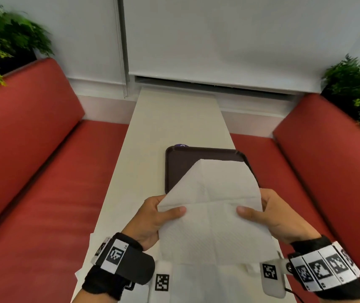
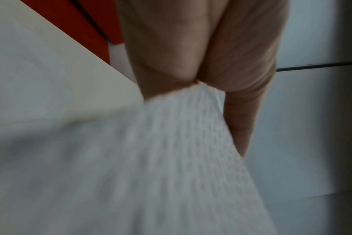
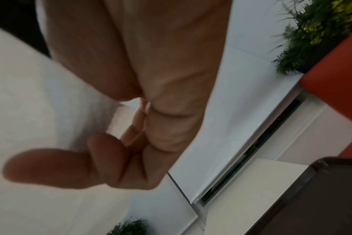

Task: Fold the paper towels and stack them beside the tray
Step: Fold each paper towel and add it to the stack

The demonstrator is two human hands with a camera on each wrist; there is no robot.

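A white paper towel (image 1: 212, 206) is held up above the narrow white table (image 1: 174, 119), bent along a crease with its far flap over the dark brown tray (image 1: 174, 165). My left hand (image 1: 159, 213) pinches its left edge, thumb on top. My right hand (image 1: 260, 213) pinches the right edge the same way. In the left wrist view the embossed paper towel (image 2: 171, 159) runs out from between thumb and fingers of the left hand (image 2: 191, 76). The right wrist view shows the right hand (image 3: 115, 152), its thumb lying on the paper towel (image 3: 40, 111), and a corner of the tray (image 3: 316, 198).
More white paper (image 1: 207, 281) lies on the near end of the table under my wrists. Red bench seats (image 1: 43, 171) flank the table on both sides. Green plants (image 1: 4, 36) stand behind both benches. A white wall and blind close off the far end.
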